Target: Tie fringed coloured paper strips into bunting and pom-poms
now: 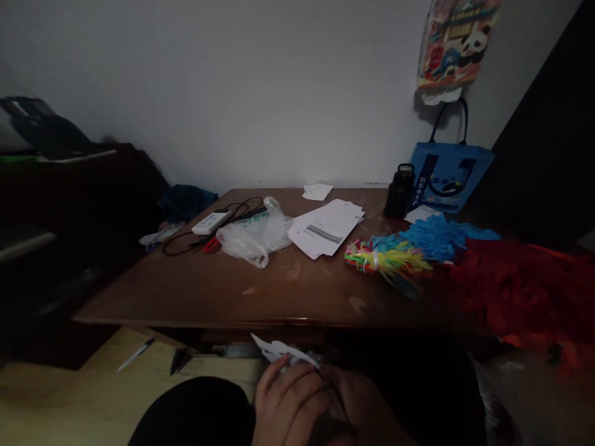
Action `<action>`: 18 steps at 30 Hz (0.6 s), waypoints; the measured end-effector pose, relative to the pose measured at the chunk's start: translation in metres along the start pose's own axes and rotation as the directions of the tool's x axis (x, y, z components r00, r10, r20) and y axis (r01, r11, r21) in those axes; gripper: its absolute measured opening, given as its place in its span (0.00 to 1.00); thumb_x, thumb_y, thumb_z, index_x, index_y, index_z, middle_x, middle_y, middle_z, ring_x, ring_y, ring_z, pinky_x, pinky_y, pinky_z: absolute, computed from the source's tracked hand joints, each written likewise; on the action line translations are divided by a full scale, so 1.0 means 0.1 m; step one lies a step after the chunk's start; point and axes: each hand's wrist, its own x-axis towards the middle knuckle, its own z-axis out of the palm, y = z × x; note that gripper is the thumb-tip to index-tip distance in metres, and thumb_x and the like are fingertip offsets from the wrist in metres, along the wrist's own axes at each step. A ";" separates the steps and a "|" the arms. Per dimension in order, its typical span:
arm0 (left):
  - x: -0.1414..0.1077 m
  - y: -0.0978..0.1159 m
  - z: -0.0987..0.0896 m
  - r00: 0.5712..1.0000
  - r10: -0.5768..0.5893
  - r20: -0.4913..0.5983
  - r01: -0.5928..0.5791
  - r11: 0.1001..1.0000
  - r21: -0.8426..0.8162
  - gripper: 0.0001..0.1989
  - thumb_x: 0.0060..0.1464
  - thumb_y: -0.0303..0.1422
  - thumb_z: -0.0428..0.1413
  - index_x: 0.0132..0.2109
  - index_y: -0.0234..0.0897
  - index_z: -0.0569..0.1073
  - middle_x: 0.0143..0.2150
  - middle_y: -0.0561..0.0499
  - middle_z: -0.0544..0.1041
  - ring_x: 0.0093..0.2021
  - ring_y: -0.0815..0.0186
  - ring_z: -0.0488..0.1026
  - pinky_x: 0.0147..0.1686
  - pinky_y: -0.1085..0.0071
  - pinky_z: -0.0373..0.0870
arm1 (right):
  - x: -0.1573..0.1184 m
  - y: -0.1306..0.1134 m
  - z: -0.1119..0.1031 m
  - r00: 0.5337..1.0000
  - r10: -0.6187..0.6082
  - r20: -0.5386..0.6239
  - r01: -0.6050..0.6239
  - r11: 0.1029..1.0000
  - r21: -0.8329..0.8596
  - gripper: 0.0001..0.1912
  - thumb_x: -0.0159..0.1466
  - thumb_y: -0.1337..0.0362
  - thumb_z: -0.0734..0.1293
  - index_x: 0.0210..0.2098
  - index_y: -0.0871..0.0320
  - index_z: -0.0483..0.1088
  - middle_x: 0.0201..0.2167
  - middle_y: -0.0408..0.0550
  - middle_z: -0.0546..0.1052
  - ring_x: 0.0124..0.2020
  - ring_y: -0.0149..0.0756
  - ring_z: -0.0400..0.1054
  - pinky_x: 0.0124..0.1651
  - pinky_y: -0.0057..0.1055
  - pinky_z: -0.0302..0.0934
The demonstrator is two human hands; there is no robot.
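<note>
At the bottom middle, below the table's front edge, my left hand (292, 402) is closed round a piece of white paper (275, 348). The paper's folded or crumpled upper edge sticks up above the fingers, and the rest is hidden in the hands. My right hand (356, 393) is pressed close against the left one from the right side. It is dim there, and the right fingertips are covered, so I cannot make out what they grip. Both hands rest low, near my dark-clothed knee (195, 412).
On the brown table (186, 294) lie a clear plastic bag (253, 238), papers (325, 228), a white power strip (211, 222) with black cable, and colourful shredded strips (388, 257). A black bottle (398, 192) and blue bag (449, 173) stand back right. Red material (525, 285) hangs over the right side.
</note>
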 end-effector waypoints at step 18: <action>0.08 -0.04 -0.02 0.992 -0.072 0.105 0.084 0.990 -0.114 0.11 0.58 0.38 0.59 0.35 0.39 0.64 0.36 0.50 0.73 0.40 0.61 0.72 0.56 0.60 0.60 | -0.12 0.04 0.37 0.979 0.048 -0.198 -0.105 0.951 -0.292 0.08 0.64 0.70 0.60 0.41 0.53 0.67 0.26 0.42 0.78 0.25 0.36 0.75 0.28 0.28 0.65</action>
